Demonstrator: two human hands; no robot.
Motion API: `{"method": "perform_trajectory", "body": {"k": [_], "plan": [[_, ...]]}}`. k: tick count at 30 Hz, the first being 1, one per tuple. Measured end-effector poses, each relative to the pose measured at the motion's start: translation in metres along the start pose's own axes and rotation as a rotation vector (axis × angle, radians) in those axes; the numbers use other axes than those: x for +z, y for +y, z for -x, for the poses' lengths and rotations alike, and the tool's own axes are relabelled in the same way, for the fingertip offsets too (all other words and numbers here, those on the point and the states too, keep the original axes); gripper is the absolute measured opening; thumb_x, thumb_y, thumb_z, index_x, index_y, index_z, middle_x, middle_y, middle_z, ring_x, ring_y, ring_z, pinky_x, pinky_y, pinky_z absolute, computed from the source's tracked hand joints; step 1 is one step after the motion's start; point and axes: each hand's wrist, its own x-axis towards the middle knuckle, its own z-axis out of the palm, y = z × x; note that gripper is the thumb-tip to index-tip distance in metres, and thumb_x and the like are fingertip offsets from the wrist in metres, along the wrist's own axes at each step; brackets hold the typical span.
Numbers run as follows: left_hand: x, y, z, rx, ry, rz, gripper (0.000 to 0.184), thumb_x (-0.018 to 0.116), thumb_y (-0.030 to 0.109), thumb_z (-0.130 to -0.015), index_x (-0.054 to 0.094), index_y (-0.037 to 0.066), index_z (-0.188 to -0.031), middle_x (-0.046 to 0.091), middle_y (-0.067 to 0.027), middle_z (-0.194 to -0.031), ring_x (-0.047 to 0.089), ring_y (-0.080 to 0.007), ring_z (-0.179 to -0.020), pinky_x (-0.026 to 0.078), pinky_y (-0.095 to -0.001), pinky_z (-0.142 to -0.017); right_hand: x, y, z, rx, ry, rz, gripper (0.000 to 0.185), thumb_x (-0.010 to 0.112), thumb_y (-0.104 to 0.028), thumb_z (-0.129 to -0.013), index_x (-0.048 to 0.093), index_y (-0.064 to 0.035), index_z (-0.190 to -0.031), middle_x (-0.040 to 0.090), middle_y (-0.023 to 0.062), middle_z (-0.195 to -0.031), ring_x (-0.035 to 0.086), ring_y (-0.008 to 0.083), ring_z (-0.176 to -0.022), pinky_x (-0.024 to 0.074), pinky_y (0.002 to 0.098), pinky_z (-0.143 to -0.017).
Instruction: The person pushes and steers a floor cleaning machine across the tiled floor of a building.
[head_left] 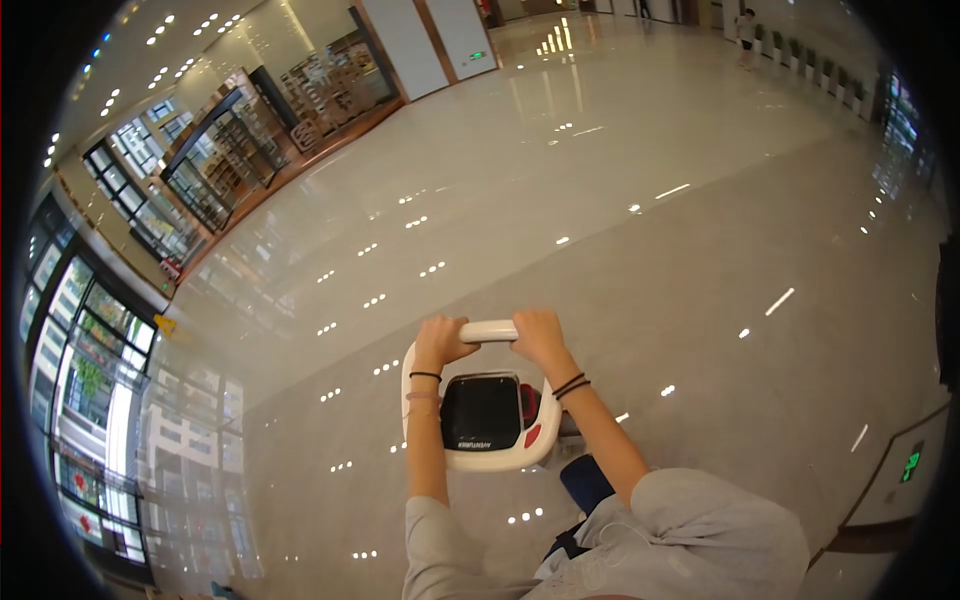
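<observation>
Both of my hands grip the front bar of a white loop-shaped handle (490, 331). My left hand (441, 341) is wrapped round the bar's left end, and my right hand (538, 335) closes over its right end. Behind the bar, a dark rectangular panel (481, 412) with small white lettering sits within the white frame. Red parts (533, 436) show along the panel's right side. Whatever the handle is fixed to below is mostly hidden by the panel and my arms. Dark bands circle both wrists.
Glossy tiled floor (600, 210) stretches ahead, reflecting ceiling lights. Glass doors (90, 350) stand at left, with a yellow floor sign (165, 324) near them. Shelves (325, 85) line a glass-fronted room at far left. A person (745, 35) stands far right beside potted plants (810, 65).
</observation>
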Motion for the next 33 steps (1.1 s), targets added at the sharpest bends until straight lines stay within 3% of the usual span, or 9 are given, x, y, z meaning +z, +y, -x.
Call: {"method": "perform_trajectory", "body": {"k": [5,13,15,18,25,33], "plan": [[0.001,0.005,-0.009,0.116,-0.018,0.111,0.031,0.067,0.038,-0.059,0.064,0.012,-0.076,0.062,-0.0127,-0.068,0.061,-0.0314,-0.067,0.049,-0.0412,-0.060,-0.016,0.005,0.011,0.119,0.020,0.001,0.024,0.070,-0.022,-0.058,0.060,-0.0059,-0.072,0.061,0.0142,-0.068,0.061,0.0312,-0.067,0.0473,0.0394,-0.060],[0.006,0.007,-0.010,0.104,-0.067,0.098,0.035,0.068,0.037,-0.057,0.066,0.013,-0.081,0.064,-0.0129,-0.072,0.062,-0.0303,-0.070,0.050,-0.0401,-0.063,-0.017,0.010,0.018,0.101,-0.004,-0.080,0.028,0.071,-0.024,-0.058,0.059,-0.0068,-0.077,0.061,0.0146,-0.072,0.060,0.0321,-0.071,0.0472,0.0417,-0.066],[0.003,0.011,-0.006,0.092,0.023,0.115,0.032,0.069,0.036,-0.057,0.066,0.011,-0.077,0.063,-0.0140,-0.069,0.061,-0.0323,-0.067,0.049,-0.0424,-0.061,-0.020,0.010,0.016,0.104,-0.006,-0.079,0.030,0.072,-0.025,-0.057,0.059,-0.0070,-0.078,0.061,0.0143,-0.073,0.060,0.0319,-0.072,0.0471,0.0415,-0.066],[0.014,0.007,-0.008,0.086,-0.023,0.185,0.033,0.068,0.038,-0.057,0.066,0.012,-0.078,0.063,-0.0129,-0.069,0.061,-0.0320,-0.068,0.049,-0.0422,-0.062,-0.022,0.011,0.019,0.176,-0.122,-0.072,0.034,0.073,-0.027,-0.057,0.059,-0.0079,-0.081,0.062,0.0130,-0.074,0.060,0.0316,-0.073,0.0470,0.0408,-0.066],[0.012,0.013,-0.011,0.087,-0.046,0.262,0.027,0.068,0.034,-0.056,0.064,0.012,-0.072,0.062,-0.0115,-0.066,0.060,-0.0312,-0.066,0.048,-0.0412,-0.058,-0.051,0.003,0.023,0.188,-0.146,-0.104,0.032,0.072,-0.028,-0.059,0.058,-0.0076,-0.079,0.061,0.0133,-0.074,0.059,0.0327,-0.073,0.0456,0.0414,-0.064],[0.012,0.014,-0.013,0.117,-0.005,0.283,0.026,0.068,0.032,-0.056,0.064,0.012,-0.073,0.062,-0.0117,-0.067,0.060,-0.0316,-0.066,0.049,-0.0406,-0.060,-0.052,0.001,0.024,0.118,-0.019,-0.052,0.028,0.070,-0.022,-0.059,0.057,-0.0062,-0.078,0.061,0.0139,-0.072,0.059,0.0325,-0.070,0.0459,0.0411,-0.063]]}}
